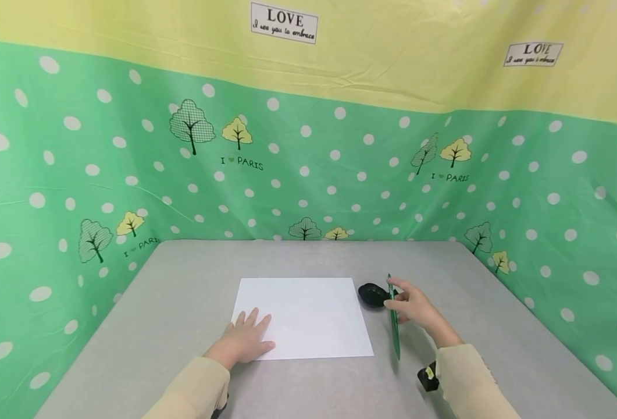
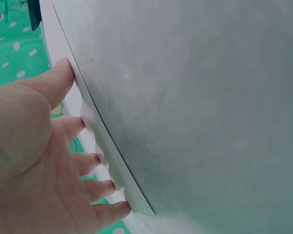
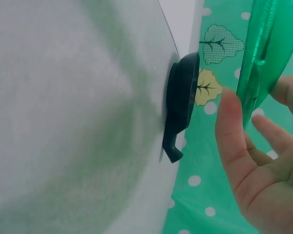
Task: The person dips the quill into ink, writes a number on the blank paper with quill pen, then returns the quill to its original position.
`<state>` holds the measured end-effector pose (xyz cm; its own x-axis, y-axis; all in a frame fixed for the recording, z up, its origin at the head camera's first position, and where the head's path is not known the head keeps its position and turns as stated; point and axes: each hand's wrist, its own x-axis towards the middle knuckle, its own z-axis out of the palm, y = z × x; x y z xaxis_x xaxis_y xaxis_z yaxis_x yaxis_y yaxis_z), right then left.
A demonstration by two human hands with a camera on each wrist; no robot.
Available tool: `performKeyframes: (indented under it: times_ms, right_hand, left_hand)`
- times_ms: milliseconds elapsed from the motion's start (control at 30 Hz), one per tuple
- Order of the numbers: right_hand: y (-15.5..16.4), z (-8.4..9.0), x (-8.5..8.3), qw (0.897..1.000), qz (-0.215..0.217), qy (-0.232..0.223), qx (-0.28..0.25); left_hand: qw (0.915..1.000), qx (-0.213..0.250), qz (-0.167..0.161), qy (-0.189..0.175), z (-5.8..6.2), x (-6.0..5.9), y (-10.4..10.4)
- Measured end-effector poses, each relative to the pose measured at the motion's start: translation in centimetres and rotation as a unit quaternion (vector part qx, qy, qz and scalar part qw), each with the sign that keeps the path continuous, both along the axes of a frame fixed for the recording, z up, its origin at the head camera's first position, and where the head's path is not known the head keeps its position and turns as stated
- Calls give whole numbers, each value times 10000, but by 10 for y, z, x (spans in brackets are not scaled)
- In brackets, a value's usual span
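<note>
Light is bright, even and soft, leaving only faint shadows on the table (image 1: 182,302) beside the paper (image 1: 303,314). The head view is sharp but bends the cloth wall (image 1: 339,163) above the table into a curve towards the edges. Both wrist views are blurred close up, the table (image 3: 63,122) there smeared and tilted.

1. A smooth, matt white sheet of paper (image 1: 303,317) lies on a grey table (image 1: 182,326) with a matt, finely textured surface.
2. The long green tool (image 1: 393,317) looks like glossy, translucent plastic.
3. The dark dish (image 1: 373,295) appears as smooth, slightly shiny plastic.
4. The green dotted backdrop (image 1: 339,174) is creased printed cloth.
</note>
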<state>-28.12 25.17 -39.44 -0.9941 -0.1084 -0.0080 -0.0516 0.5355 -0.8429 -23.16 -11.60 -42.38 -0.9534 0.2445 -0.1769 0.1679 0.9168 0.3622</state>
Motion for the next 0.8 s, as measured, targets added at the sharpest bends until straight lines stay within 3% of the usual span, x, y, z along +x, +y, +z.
performKeyframes:
  times_ms: [200, 467, 800]
  right_hand:
    - [-2, 1, 1, 9999, 92, -108, 58]
    - [-4, -2, 1, 9997, -90, -221, 3]
    - [-3, -4, 0, 9985, -144, -177, -499]
  left_hand:
    - [9999, -71, -40, 70, 2, 1, 0]
    - [9999, -59, -43, 71, 1, 1, 0]
    - [9998, -103, -99, 100, -1, -2, -1]
